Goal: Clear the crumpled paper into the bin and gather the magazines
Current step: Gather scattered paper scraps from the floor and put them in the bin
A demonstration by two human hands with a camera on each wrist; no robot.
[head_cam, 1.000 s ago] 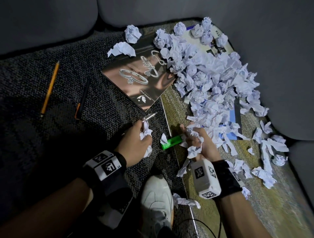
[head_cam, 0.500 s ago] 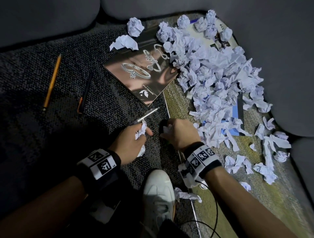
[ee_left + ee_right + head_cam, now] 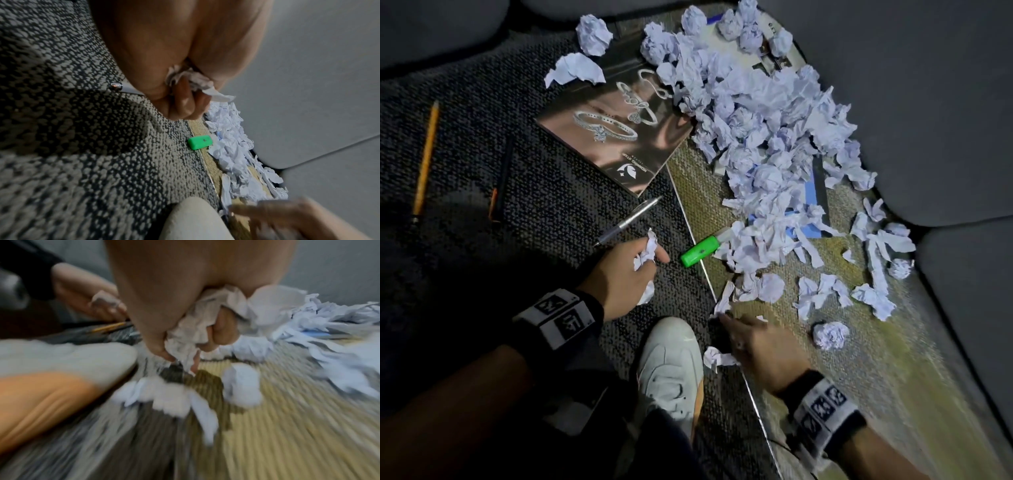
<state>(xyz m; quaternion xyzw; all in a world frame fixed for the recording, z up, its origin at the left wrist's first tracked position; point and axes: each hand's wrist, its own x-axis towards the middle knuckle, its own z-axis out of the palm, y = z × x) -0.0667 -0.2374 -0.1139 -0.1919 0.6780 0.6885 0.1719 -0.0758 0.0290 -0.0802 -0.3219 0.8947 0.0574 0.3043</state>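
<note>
A big pile of crumpled paper (image 3: 756,113) covers the olive mat and spills toward me as loose scraps. A jewellery magazine (image 3: 613,137) lies left of the pile. A blue magazine (image 3: 812,195) is mostly buried under it. My left hand (image 3: 643,260) grips a small paper wad (image 3: 197,82) just above the dark carpet. My right hand (image 3: 736,339) is low beside my shoe, next to a scrap (image 3: 717,358). In the blurred right wrist view that hand (image 3: 185,353) clutches a paper wad (image 3: 205,318). No bin is in view.
A green highlighter (image 3: 700,251) lies between my hands on the mat's edge. A silver pen (image 3: 633,216) lies by my left hand; a pencil (image 3: 424,161) and a dark pen (image 3: 501,178) lie far left. My white shoe (image 3: 671,363) is below. Grey cushions (image 3: 928,102) wall the right.
My right hand has drawn back from the highlighter toward my shoe, still holding paper, and the highlighter is uncovered. The left hand has stayed put with its wad.
</note>
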